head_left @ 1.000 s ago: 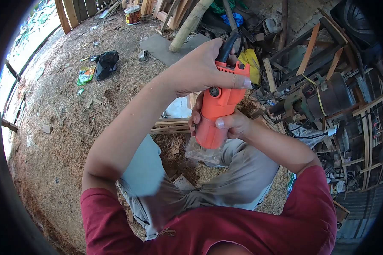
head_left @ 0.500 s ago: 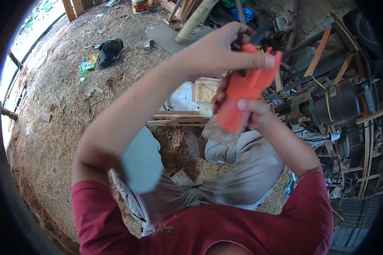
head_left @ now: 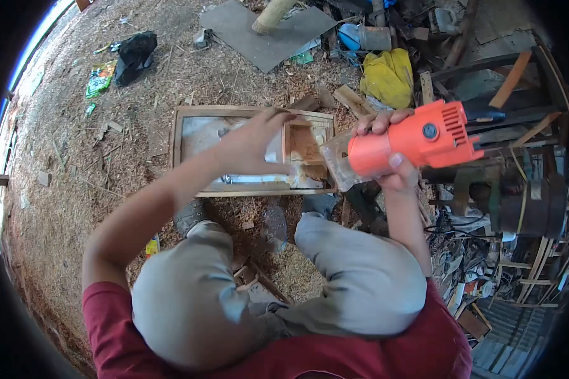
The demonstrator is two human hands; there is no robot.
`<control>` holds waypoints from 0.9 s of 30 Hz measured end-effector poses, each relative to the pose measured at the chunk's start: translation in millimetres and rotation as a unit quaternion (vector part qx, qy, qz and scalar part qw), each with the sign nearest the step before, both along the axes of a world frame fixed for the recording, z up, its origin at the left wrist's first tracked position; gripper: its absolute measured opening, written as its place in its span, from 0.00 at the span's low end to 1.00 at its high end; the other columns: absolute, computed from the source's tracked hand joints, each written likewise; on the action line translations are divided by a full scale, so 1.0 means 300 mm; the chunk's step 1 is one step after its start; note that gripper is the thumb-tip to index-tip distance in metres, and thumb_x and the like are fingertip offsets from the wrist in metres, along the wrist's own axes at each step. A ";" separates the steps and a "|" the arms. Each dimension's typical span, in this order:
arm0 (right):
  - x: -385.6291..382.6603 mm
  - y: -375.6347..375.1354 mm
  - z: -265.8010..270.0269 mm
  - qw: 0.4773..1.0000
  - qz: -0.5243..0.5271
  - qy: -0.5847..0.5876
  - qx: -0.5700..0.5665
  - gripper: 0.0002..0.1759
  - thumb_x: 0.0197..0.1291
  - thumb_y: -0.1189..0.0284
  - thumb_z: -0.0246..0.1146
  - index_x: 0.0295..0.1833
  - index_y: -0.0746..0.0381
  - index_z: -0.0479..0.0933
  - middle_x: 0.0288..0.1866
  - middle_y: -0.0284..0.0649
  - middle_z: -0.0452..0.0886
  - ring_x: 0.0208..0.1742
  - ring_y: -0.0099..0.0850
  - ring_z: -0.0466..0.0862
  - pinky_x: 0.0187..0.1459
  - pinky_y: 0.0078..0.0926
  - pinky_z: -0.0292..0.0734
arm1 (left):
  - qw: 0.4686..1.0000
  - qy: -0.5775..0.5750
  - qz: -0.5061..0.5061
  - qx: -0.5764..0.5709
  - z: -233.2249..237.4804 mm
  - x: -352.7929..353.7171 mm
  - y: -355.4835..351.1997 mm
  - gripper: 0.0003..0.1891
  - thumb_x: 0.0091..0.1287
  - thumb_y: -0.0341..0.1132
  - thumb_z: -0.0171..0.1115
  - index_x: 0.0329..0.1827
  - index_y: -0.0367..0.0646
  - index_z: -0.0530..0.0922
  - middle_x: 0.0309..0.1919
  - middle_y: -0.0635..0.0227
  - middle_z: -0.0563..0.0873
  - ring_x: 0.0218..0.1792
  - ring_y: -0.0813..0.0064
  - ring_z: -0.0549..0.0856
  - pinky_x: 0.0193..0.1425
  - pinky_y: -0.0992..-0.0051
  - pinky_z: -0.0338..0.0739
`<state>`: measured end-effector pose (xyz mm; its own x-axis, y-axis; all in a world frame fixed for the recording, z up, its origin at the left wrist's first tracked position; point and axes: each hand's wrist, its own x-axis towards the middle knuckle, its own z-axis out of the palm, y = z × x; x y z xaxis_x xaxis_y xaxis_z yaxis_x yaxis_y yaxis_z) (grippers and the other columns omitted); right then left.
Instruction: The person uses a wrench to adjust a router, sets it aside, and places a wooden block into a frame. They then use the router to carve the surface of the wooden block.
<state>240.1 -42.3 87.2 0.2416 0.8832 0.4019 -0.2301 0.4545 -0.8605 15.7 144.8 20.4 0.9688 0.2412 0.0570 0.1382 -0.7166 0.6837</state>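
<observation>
The right hand (head_left: 401,175) grips an orange trim router (head_left: 417,139) around its body, the clear base (head_left: 336,165) (tilted sideways) near the right end of a wooden tray (head_left: 246,193). The left hand (head_left: 254,146), empty, fingers spread, hovers over the tray, beyond the person's 2 knees (head_left: 376,271).

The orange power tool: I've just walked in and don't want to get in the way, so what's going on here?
The person's right hand holds the orange power tool, its clear base turned toward a shallow wooden tray on the ground. The left hand is over the tray, open, with nothing visible in its grip. Whether the tool is running can't be told.
</observation>
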 end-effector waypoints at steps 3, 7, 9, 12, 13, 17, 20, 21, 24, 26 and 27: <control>0.032 0.025 -0.123 1.000 -0.007 0.011 -0.002 0.34 0.54 0.68 0.77 0.64 0.57 0.69 0.54 0.43 0.80 0.60 0.44 0.81 0.64 0.51 0.80 | 0.996 -0.056 0.022 0.058 -0.161 0.069 -0.039 0.68 0.49 0.64 0.83 0.84 0.31 0.56 0.82 0.43 0.60 0.84 0.42 0.61 0.87 0.50 0.58; 0.062 0.040 -0.230 0.999 -0.031 0.019 -0.014 0.35 0.55 0.68 0.78 0.65 0.57 0.69 0.53 0.43 0.80 0.59 0.44 0.81 0.64 0.52 0.79 | 0.990 -0.084 0.054 0.100 -0.240 0.120 -0.059 0.70 0.45 0.63 0.84 0.84 0.31 0.55 0.81 0.45 0.62 0.86 0.45 0.56 0.90 0.49 0.51; 0.084 0.035 -0.251 0.999 -0.044 -0.007 -0.015 0.35 0.55 0.68 0.78 0.65 0.57 0.69 0.53 0.43 0.81 0.59 0.45 0.81 0.64 0.52 0.79 | 0.990 -0.079 0.077 0.086 -0.240 0.122 -0.064 0.69 0.45 0.62 0.84 0.84 0.31 0.56 0.80 0.45 0.63 0.86 0.46 0.57 0.90 0.49 0.50; 0.091 0.036 -0.249 0.997 -0.050 -0.067 0.002 0.34 0.56 0.70 0.78 0.66 0.57 0.69 0.53 0.43 0.82 0.59 0.46 0.82 0.64 0.53 0.79 | 0.988 -0.075 0.092 0.094 -0.231 0.115 -0.072 0.66 0.47 0.58 0.84 0.82 0.29 0.58 0.76 0.46 0.67 0.84 0.46 0.59 0.91 0.49 0.51; 0.090 0.035 -0.246 0.995 -0.047 -0.084 0.010 0.34 0.57 0.70 0.78 0.66 0.58 0.69 0.53 0.44 0.82 0.59 0.46 0.82 0.64 0.53 0.79 | 0.988 -0.076 0.097 0.096 -0.231 0.114 -0.070 0.65 0.47 0.58 0.84 0.82 0.29 0.59 0.76 0.46 0.68 0.83 0.46 0.61 0.91 0.49 0.51; 0.074 0.028 -0.261 0.988 -0.054 -0.144 0.011 0.34 0.57 0.72 0.78 0.66 0.60 0.70 0.54 0.46 0.83 0.58 0.46 0.83 0.64 0.54 0.79 | 0.986 -0.093 0.103 0.087 -0.240 0.113 -0.079 0.62 0.47 0.57 0.84 0.81 0.32 0.61 0.74 0.48 0.70 0.82 0.47 0.64 0.90 0.48 0.52; 0.055 0.032 -0.292 0.988 -0.087 -0.124 -0.007 0.34 0.57 0.71 0.78 0.66 0.61 0.69 0.54 0.46 0.83 0.57 0.45 0.83 0.63 0.54 0.80 | 0.986 -0.104 0.098 0.081 -0.245 0.112 -0.077 0.61 0.47 0.56 0.84 0.80 0.33 0.62 0.74 0.48 0.71 0.81 0.48 0.65 0.89 0.49 0.54; 0.050 0.033 -0.300 0.988 -0.099 -0.115 -0.012 0.34 0.57 0.71 0.78 0.66 0.61 0.69 0.54 0.46 0.83 0.57 0.45 0.83 0.63 0.54 0.80 | 0.987 -0.106 0.094 0.082 -0.247 0.110 -0.074 0.60 0.48 0.55 0.84 0.80 0.33 0.62 0.74 0.49 0.71 0.81 0.48 0.66 0.89 0.50 0.54; 0.044 0.031 -0.278 0.991 -0.102 -0.090 -0.018 0.35 0.57 0.70 0.79 0.66 0.59 0.69 0.54 0.45 0.82 0.59 0.45 0.83 0.63 0.55 0.80 | 0.986 -0.121 0.095 0.064 -0.250 0.112 -0.072 0.60 0.49 0.54 0.85 0.80 0.34 0.62 0.74 0.49 0.71 0.80 0.49 0.67 0.89 0.52 0.56; 0.057 0.032 -0.287 0.993 -0.092 -0.069 -0.007 0.35 0.56 0.69 0.79 0.66 0.58 0.70 0.54 0.44 0.82 0.59 0.46 0.82 0.64 0.55 0.79 | 0.984 -0.137 0.099 0.061 -0.261 0.109 -0.072 0.59 0.48 0.55 0.85 0.80 0.34 0.63 0.74 0.49 0.71 0.80 0.49 0.67 0.89 0.53 0.56; 0.067 0.036 -0.288 0.997 -0.068 -0.046 0.000 0.35 0.56 0.69 0.79 0.66 0.58 0.70 0.54 0.43 0.82 0.60 0.46 0.82 0.64 0.55 0.79 | 0.982 -0.145 0.100 0.060 -0.264 0.106 -0.075 0.59 0.48 0.55 0.85 0.80 0.34 0.63 0.74 0.49 0.71 0.80 0.49 0.68 0.89 0.53 0.57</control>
<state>260.1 -31.5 0.7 0.3210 0.8450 0.4277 -0.0863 0.4759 -0.8753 47.4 122.2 -59.0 0.8408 0.4005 0.3642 0.0964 -0.7728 0.6273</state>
